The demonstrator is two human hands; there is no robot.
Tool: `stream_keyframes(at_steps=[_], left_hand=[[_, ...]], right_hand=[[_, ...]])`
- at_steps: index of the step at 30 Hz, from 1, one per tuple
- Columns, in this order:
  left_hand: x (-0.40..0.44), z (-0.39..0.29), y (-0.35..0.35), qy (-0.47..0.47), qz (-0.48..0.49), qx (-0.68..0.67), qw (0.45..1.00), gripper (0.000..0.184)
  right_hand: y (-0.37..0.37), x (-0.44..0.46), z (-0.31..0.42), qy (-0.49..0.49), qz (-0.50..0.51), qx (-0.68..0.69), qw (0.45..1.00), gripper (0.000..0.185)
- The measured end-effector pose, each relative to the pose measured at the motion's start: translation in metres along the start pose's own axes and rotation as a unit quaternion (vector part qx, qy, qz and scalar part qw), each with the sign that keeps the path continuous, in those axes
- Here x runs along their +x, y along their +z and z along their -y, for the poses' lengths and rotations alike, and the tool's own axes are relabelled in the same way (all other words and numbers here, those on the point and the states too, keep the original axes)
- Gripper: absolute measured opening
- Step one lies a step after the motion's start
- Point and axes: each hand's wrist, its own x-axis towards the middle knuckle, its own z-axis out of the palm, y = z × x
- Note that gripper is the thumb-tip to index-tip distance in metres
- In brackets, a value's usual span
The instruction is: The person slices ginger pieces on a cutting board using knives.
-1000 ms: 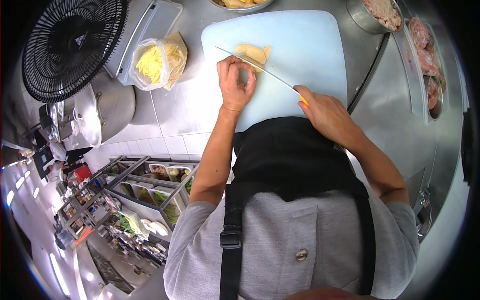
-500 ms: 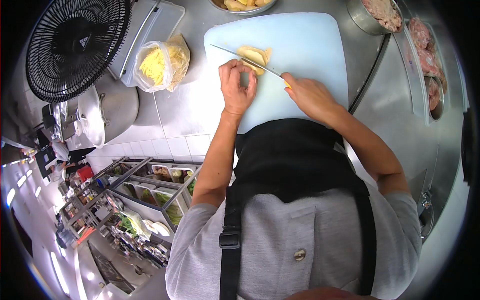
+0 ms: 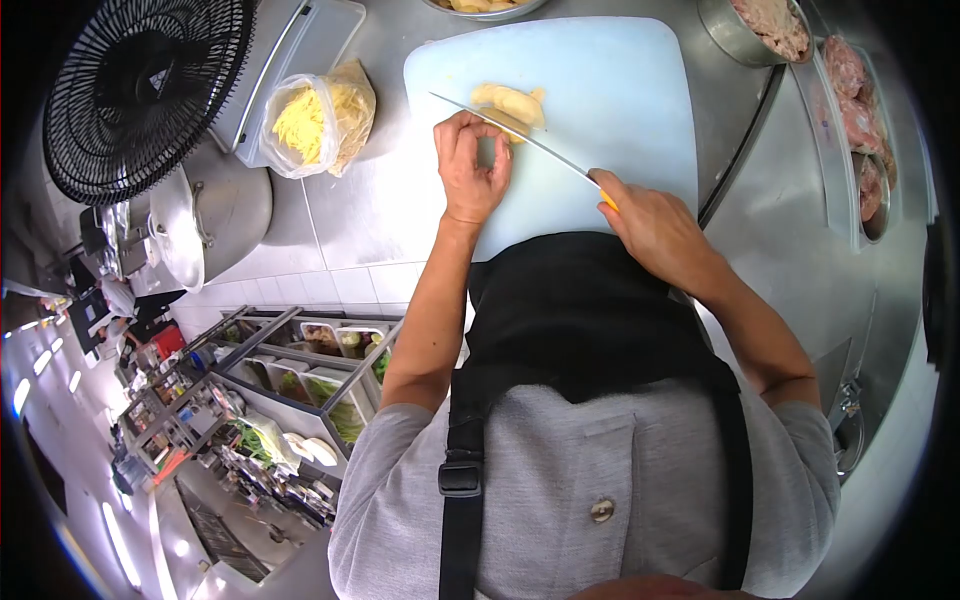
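On a pale blue cutting board (image 3: pixel 620 110) lie thin, pale yellow slices of ginger (image 3: pixel 508 101), overlapping one another. My left hand (image 3: pixel 472 170) has its fingers curled down on the near piece of ginger (image 3: pixel 508 122), with the thumb bent in behind. The fingertips are close to the blade and partly hide the piece. Wrapped round the yellow handle of a kitchen knife (image 3: pixel 545 149) is my right hand (image 3: pixel 655 228). The long blade slants across the near side of the slices, its tip pointing to the far left of the board.
Left of the board stands a plastic bag of yellow shreds (image 3: pixel 305 125), with a black fan (image 3: pixel 150 90) and a large metal pot (image 3: pixel 225 215) beyond. A bowl of pale pieces (image 3: pixel 485 10) sits behind. Raw meat fills a metal container (image 3: pixel 770 30) and a tray (image 3: pixel 850 95) at right.
My right hand has drawn the knife back to the right and toward my body. My left hand stays at the ginger, nearly unmoved. The whole view has shifted slightly.
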Motion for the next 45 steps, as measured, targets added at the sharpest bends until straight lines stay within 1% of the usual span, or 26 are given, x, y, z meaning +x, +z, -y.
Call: stream_keyframes(at_steps=[6,9,11,15,18,20,22,24,27,31,36,39,45], left_hand=[[0.000,0.001,0.001,-0.004,0.003,-0.006,1.000,0.020],[0.000,-0.001,0.000,-0.007,0.002,-0.010,1.000,0.020],[0.001,-0.003,-0.001,-0.013,0.005,-0.010,1.000,0.020],[0.001,0.000,0.001,-0.008,0.000,-0.015,1.000,0.020],[-0.003,-0.004,0.001,-0.009,0.005,-0.010,1.000,0.021],[-0.002,0.001,0.000,0.016,0.006,0.015,1.000,0.021],[-0.001,0.001,0.000,0.015,0.008,0.015,1.000,0.020],[-0.003,0.000,0.001,0.007,0.011,0.012,1.000,0.019],[-0.003,0.000,0.001,0.018,0.009,0.006,1.000,0.019],[-0.003,-0.001,0.000,0.015,0.011,0.005,1.000,0.020],[-0.003,0.002,0.000,0.015,0.006,0.008,1.000,0.018],[-0.003,0.001,0.001,0.013,0.003,0.011,1.000,0.018],[-0.001,-0.002,0.001,0.009,-0.008,0.003,1.000,0.018]], right_hand=[[0.005,0.014,0.002,0.011,0.016,-0.005,1.000,0.022],[0.014,0.036,0.000,0.035,0.052,-0.011,0.998,0.028],[0.026,0.056,-0.002,0.030,0.056,-0.002,0.998,0.027],[0.036,0.066,-0.008,0.007,0.019,-0.020,1.000,0.026],[0.039,0.075,-0.007,0.015,0.035,-0.018,0.999,0.025],[0.040,0.079,-0.004,0.012,0.026,-0.030,0.999,0.024],[0.038,0.083,0.000,0.009,0.016,-0.031,0.999,0.023],[0.037,0.079,-0.002,0.009,0.018,-0.023,1.000,0.024],[0.031,0.069,-0.003,-0.004,0.005,-0.010,1.000,0.025],[0.016,0.044,0.003,0.013,0.027,-0.009,0.999,0.027],[0.004,0.015,0.006,0.029,0.030,-0.007,0.999,0.031],[-0.002,0.007,0.008,0.039,0.044,0.000,0.998,0.032],[0.001,0.004,0.004,0.025,0.028,0.009,0.999,0.032]])
